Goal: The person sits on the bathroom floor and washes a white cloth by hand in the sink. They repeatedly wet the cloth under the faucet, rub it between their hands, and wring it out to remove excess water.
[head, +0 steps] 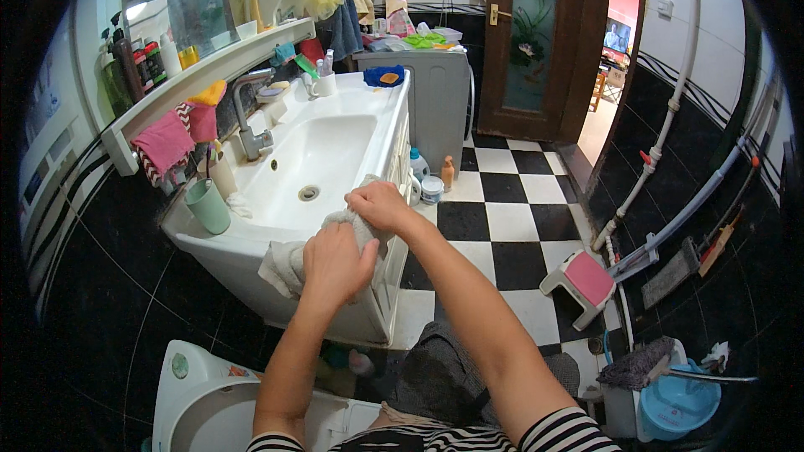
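A light grey cloth (284, 265) is bunched and twisted between my two hands over the near corner of the white washbasin (333, 149). My left hand (339, 260) is closed around its nearer part, and a loose end hangs out to the left. My right hand (380, 206) grips the farther part, close to the basin's right rim. A grey faucet (250, 118) stands at the basin's back edge, and the drain (308, 193) is uncovered. The green cup (208, 206) sits on the near left corner, with a small crumpled white cloth (239, 205) beside it.
Bottles line the shelf (213, 53) under the mirror. A white mug (323, 84) and a blue cloth (383, 76) lie at the basin's far end. Containers (432, 189) stand on the checkered floor by the cabinet. A pink-topped stool (588, 279) and a blue basin (679, 403) are at right.
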### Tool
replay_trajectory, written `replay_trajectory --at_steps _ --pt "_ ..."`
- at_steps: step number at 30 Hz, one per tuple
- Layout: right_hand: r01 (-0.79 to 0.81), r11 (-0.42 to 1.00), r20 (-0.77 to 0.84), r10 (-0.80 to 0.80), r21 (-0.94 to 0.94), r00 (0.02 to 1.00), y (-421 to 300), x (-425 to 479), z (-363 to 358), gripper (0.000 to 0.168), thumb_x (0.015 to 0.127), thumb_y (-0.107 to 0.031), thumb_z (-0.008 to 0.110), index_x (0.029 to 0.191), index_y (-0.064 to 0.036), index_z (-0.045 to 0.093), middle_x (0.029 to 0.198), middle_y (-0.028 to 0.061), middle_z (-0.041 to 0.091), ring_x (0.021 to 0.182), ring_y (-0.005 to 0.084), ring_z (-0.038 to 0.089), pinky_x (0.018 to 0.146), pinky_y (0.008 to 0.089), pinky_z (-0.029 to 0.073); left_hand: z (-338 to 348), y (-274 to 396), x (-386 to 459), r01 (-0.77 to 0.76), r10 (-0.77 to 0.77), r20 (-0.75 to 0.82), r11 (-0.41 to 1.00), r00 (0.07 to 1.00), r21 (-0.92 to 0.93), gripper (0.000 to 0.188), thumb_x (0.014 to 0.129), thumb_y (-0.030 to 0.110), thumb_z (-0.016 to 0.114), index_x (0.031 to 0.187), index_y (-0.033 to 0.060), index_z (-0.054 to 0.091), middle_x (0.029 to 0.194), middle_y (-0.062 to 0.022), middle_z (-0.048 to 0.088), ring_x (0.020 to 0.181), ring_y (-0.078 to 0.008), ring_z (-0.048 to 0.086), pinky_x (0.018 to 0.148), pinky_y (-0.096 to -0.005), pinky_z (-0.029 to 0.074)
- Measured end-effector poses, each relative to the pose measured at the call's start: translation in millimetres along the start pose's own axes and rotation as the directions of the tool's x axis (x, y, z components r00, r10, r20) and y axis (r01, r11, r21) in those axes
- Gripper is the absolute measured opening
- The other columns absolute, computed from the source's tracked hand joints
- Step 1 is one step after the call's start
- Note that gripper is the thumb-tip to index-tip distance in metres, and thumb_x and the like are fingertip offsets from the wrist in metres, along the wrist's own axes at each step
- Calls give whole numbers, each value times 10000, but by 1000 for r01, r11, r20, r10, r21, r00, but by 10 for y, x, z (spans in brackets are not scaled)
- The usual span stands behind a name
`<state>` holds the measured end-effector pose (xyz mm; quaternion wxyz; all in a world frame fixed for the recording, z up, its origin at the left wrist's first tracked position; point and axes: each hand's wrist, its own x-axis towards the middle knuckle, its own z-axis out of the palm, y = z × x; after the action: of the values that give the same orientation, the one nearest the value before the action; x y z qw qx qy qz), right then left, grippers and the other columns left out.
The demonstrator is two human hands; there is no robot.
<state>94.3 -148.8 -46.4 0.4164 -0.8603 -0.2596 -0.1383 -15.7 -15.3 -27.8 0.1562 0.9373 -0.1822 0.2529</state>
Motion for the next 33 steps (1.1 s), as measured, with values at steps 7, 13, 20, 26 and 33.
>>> replay_trajectory --at_steps 7,13,20,26,33 --pt "-135 984 18 133 116 991 -69 16 -113 500 906 -459 446 919 -19 683 898 209 666 879 363 621 808 410 465 -7 -139 465 129 -122 398 992 909 10 482 790 421 521 874 -40 637 905 -262 636 850 -412 625 794 -479 479" --pt "-80 994 -12 79 -78 997 -472 -332 -109 432 883 -384 520 843 23 660 839 251 639 813 417 613 747 463 480 -95 13 17 61 -60 184 998 981 -1 369 748 313 615 915 -14 576 865 -222 610 820 -401 597 745 -484 455" --pt "55 991 -87 -66 -125 994 -438 -432 -20 387 863 -350 513 804 11 641 837 197 623 850 374 582 761 461 456 -221 -169 -228 -212 216 114 976 970 -44 383 686 225 696 928 5 497 910 -183 560 883 -374 548 736 -464 420" --pt "-5 991 -46 -1 -134 999 -104 -159 5 373 839 -366 534 865 -24 683 890 210 643 909 376 593 825 481 451 -117 -147 117 -60 86 336 994 938 -89 414 752 306 624 970 -28 511 842 -200 601 816 -398 588 735 -488 454" --pt "-58 998 -368 50 -12 929 -57 -284 -49 388 912 -300 488 1153 -5 568 1123 211 590 1057 380 529 938 425 401 652 -395 878 -177 183 547 982 817 -64 469 759 278 599 1113 -28 565 1118 -262 575 1026 -403 564 903 -446 459"
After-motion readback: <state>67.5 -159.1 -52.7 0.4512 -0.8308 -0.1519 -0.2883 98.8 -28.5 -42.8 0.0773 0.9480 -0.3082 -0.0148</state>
